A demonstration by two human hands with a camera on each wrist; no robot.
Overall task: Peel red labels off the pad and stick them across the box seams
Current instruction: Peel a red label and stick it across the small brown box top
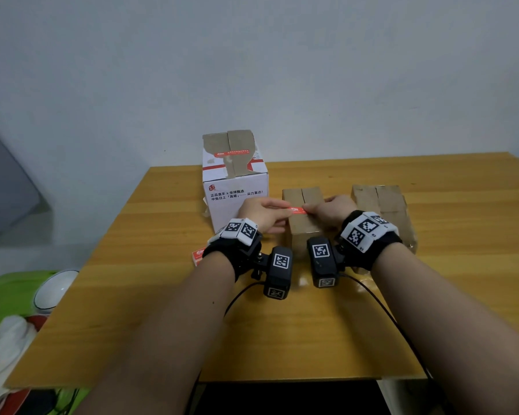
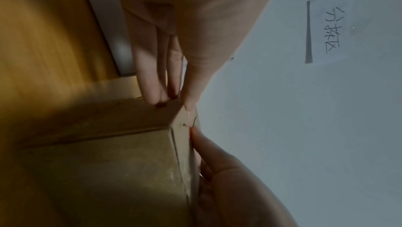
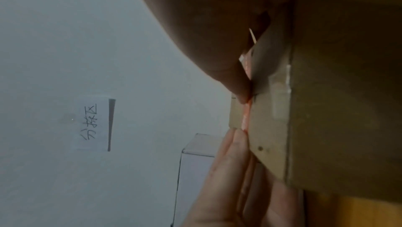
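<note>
Head view, left to right: label pad (image 1: 197, 255), red-printed, lies on the wooden table (image 1: 312, 324) at frame centre-left, mostly hidden behind the left wrist. White box (image 1: 235, 202) stands above it, Chinese print on its front reading 正品直采 × 全球甄选, and a red label across its top seam. Left hand (image 1: 259, 214) pinches the left end of the red label (image 1: 297, 210); the label's long axis runs left-right in the frame, crossing the top seam of the middle brown box (image 1: 304, 226). Right hand (image 1: 331, 212) pinches its right end; white print on the label is unreadable. Second brown box (image 1: 382, 211) sits right of centre. Wrist views: handwritten wall sign (image 2: 328, 27), only partly legible.
</note>
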